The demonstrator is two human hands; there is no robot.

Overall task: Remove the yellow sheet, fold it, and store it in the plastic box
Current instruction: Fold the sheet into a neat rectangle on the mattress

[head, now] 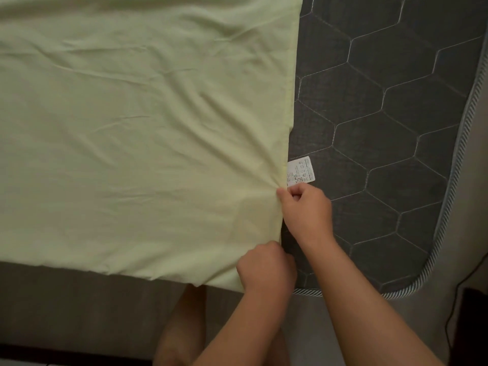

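Yellow sheet [137, 133]: lies creased over the left portion of the mattress [383, 114], reaching its near edge. Its right border runs from the far edge towards the near right corner.

Mattress: dark grey with hexagonal quilting and striped piping [459, 159] along its rounded edge, uncovered on the right.

Right hand [307, 207]: fingers curled, pinching the sheet's right border just below a white care label [301, 171]. The fabric gathers at the pinch.

Left hand [265, 269]: clenched on the same border, near the mattress's near edge.

A dark cable [449, 313] lies on the floor beyond the near right corner.
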